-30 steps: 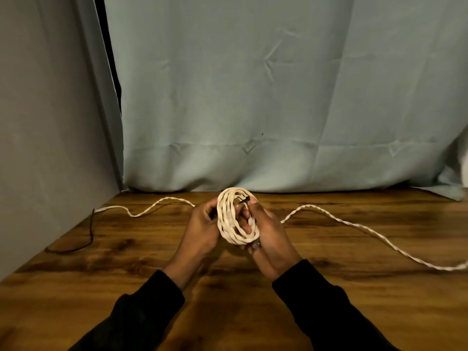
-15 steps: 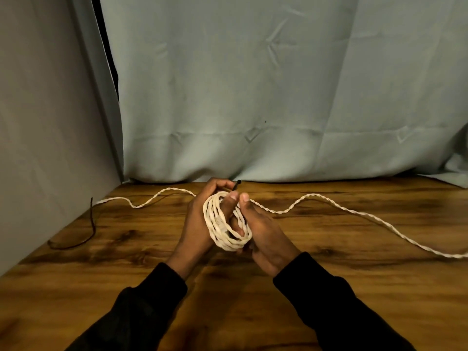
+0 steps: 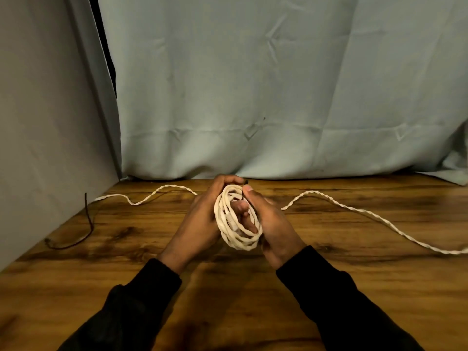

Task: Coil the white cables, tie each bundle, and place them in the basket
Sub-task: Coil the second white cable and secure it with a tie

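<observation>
You are holding a coiled bundle of white twisted cable upright above the counter, your left hand curling its fingers over the top and your right hand pinching a thin black tie against it. Coiling appears done and tying is just starting. A second white cable is lying uncoiled across the counter, and no basket is showing.

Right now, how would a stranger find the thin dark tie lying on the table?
Look at the wooden table, far left edge beside the grey curtain. The thin dark tie lies there curved, untouched by either hand; unlike the twisted white cable, it is dark and very thin.
</observation>
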